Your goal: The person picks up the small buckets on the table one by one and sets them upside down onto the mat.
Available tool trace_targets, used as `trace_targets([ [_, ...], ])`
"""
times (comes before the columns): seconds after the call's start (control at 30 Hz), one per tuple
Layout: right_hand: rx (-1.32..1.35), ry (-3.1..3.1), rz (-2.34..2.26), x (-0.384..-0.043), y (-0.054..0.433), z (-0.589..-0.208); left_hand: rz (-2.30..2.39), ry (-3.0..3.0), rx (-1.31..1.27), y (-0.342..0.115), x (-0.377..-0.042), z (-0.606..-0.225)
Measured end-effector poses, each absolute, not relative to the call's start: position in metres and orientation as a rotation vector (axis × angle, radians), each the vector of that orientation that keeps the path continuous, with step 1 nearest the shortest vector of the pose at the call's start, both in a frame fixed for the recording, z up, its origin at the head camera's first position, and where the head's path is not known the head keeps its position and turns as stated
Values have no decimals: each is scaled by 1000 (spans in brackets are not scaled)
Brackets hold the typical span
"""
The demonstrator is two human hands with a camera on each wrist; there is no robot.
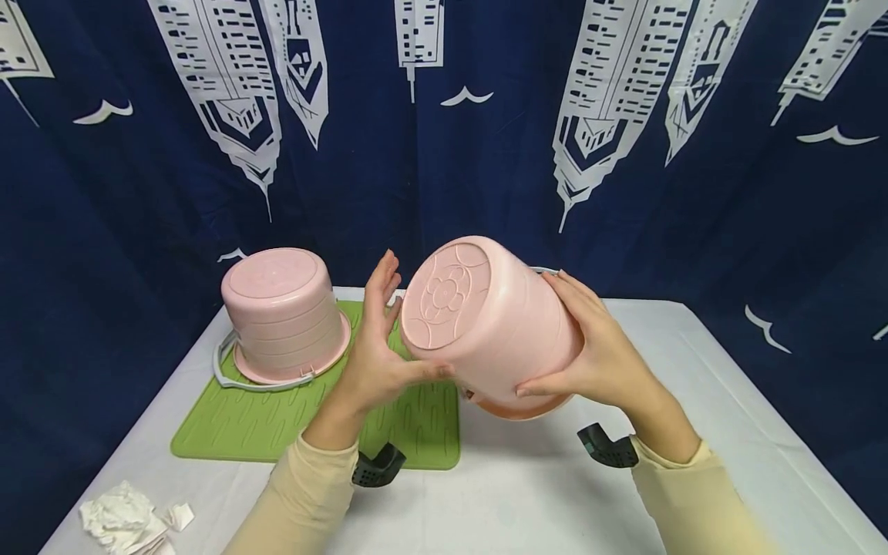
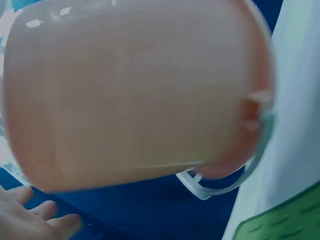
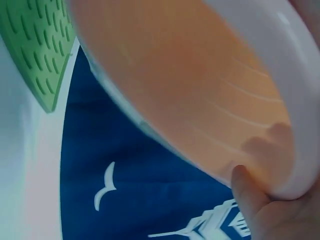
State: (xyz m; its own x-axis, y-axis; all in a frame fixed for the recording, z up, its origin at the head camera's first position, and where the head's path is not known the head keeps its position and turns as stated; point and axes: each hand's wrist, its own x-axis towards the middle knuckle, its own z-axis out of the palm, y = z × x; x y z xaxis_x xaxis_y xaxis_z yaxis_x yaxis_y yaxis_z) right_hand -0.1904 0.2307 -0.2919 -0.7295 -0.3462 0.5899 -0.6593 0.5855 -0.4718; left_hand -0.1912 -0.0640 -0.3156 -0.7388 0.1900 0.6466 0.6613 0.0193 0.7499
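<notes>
A pink bucket (image 1: 516, 316) is held tilted above the table, its flower-patterned base turned to the left and toward me. My right hand (image 1: 600, 351) grips it near the rim; in the right wrist view a fingertip (image 3: 242, 182) overlaps the rim and the orange-tinted inside shows. Beside the base, my left hand (image 1: 381, 351) has its fingers extended upward and its thumb along the bucket's lower side. The left wrist view shows the bucket's wall (image 2: 130, 100) and a pale handle (image 2: 220, 190) hanging from its rim.
A second pink bucket (image 1: 280, 316) stands upside down on a green ridged mat (image 1: 409, 432), its grey handle (image 1: 260, 385) lying round the rim. Crumpled white tissue (image 1: 121, 516) lies at the table's front left. A dark blue printed curtain (image 1: 486, 169) hangs behind the white table (image 1: 694, 370).
</notes>
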Motion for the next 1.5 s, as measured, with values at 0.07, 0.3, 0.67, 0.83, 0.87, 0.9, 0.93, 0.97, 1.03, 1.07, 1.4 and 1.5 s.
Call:
trace_targets([
  [0.07, 785, -2330, 1047, -189, 229, -296, -1883, -1937, -862, -61, -193, -320],
  [0.3, 867, -2209, 1300, -174, 213, -295, -2040, -1869, -932, -50, -194, -329],
  [0.67, 887, -2304, 1496, -181, 215, -305, -1933, -1921, -836, -52, -183, -314],
  [0.83, 839, -2367, 1394, -168, 210, -295, -1900, -1955, -844, -56, -183, -311],
  [0.87, 834, -2371, 1365, -164, 208, -291, -1896, -1957, -855, -58, -183, -311],
  [0.9, 818, -2379, 1341, -159, 206, -288, -1891, -1958, -868, -59, -183, -310],
  [0.93, 808, -2384, 1321, -156, 204, -285, -1887, -1959, -884, -61, -183, -309],
  [0.97, 805, -2386, 1295, -153, 203, -283, -1884, -1959, -900, -62, -183, -308],
  [1.03, 818, -2381, 1286, -151, 200, -280, -1882, -1965, -930, -66, -184, -307],
  [1.07, 835, -2373, 1306, -151, 200, -279, -1887, -1964, -947, -67, -184, -306],
  [1.4, 1058, -2175, 1464, -156, 199, -281, -1906, -2003, -1022, -67, -183, -307],
  [1.5, 1074, -2152, 1475, -157, 198, -282, -1905, -2017, -1021, -66, -183, -308],
])
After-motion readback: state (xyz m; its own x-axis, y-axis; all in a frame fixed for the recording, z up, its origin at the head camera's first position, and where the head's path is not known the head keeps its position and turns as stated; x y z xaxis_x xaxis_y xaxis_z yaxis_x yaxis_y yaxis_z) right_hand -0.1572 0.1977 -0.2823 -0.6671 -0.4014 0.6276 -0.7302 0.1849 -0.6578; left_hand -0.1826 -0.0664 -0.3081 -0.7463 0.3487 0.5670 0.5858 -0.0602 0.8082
